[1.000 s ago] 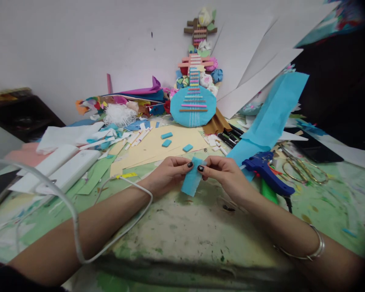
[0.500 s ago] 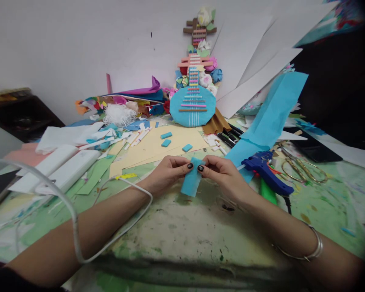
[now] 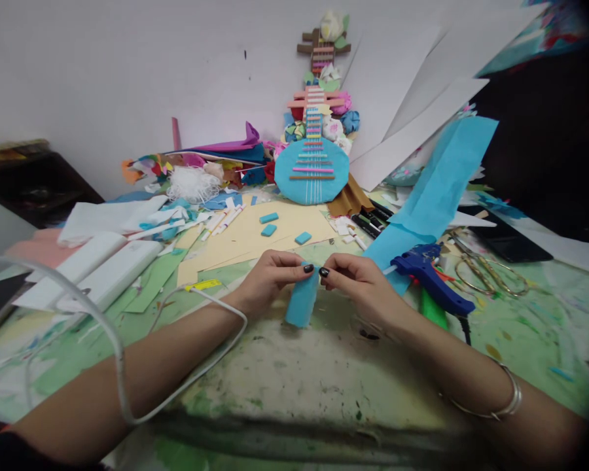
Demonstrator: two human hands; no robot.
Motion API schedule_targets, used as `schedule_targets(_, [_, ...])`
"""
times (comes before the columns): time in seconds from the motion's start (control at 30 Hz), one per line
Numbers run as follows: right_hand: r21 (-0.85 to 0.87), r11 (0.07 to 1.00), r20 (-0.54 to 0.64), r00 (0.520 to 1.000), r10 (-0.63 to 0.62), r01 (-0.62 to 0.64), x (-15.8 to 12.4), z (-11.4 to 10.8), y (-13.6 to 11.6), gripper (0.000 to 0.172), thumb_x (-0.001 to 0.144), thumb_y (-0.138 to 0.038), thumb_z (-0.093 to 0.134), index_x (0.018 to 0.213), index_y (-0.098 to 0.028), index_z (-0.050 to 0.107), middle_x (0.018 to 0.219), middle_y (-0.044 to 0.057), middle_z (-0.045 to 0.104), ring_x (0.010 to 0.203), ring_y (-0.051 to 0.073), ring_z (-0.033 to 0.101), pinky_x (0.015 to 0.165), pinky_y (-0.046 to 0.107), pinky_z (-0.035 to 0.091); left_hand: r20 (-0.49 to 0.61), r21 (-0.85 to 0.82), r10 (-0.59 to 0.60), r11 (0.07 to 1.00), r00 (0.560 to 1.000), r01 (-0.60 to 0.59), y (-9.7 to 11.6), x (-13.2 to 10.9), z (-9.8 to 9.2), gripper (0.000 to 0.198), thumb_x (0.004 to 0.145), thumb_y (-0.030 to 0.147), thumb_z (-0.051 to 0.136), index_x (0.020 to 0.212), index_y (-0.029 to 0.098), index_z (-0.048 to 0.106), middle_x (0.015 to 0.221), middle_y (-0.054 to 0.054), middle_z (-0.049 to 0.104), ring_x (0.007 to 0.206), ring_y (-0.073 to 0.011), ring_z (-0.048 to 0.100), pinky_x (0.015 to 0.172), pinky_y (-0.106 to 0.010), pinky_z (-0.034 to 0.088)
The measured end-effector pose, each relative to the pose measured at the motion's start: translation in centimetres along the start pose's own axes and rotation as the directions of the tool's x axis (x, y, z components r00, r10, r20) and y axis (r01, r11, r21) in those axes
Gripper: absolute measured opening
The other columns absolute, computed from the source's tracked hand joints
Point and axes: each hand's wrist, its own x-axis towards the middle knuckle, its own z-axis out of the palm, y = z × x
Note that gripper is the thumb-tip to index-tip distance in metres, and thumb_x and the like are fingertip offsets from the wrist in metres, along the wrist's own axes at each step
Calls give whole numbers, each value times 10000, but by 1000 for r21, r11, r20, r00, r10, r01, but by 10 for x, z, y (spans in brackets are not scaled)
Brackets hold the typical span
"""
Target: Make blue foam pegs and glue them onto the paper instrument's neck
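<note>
My left hand (image 3: 282, 271) pinches the blue strip (image 3: 302, 304) near its top, above the table (image 3: 324, 379). My right hand (image 3: 358, 278) curls just beside, inner side hidden; its hold I cannot tell.

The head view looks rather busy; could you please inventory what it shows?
Paper strip: 1, light blue, front centre
Small blocks: 3, blue, on cream sheets
Long sheet: 1, blue, right of centre
Glue gun: 1, blue, right
Scissors: 1 pair, gold, right of glue gun
Phone-like slab: 1, black, far right
Stringed model: at least 1, mainly blue, back centre
String bundle: 1, white, back left
Markers: several, white, left of blocks
Pens: several, black, left of glue gun
Cable: 1, white, left
Shelf: 1, dark, far left
Table: 1, green, stained, foreground
Bangle: at least 1, silver, lower right
Left hand: 1, dark nail, holding strip
Right hand: 1, dark nail, beside strip, contact unclear
</note>
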Motion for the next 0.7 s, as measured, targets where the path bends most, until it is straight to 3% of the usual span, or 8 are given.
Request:
schedule_targets(0.17, [79,997,26,1000,-16,13,0,3,0,240,865,-388,503,765,-176,559,709,3,562,679,128,509,631,266,387,-11,-17,-32,999,999,31,-5,3,-4,205,581,283,790,626,104,703,601,-34,641,557,-113,539,542,-233,387])
schedule_targets(0.43, [242,968,-3,998,69,-66,1,3,-5,112,737,-250,591,684,-175,528,621,-25,520,614,112,477,596,265,364,93,16,-51,999,994,50,-9,3,-3,399,722,499,675,790,107,706,657,-54,649,564,-119,552,555,-240,418])
schedule_targets(0.7, [318,944,-1,996,88,-84,0,3,-7,118,721,-250,601,669,-176,524,631,-18,536,619,112,498,609,269,392,72,120,-52,992,996,43,-10,4,-7,360,728,453,687,817,105,709,712,-62,666,601,-119,563,585,-240,423])
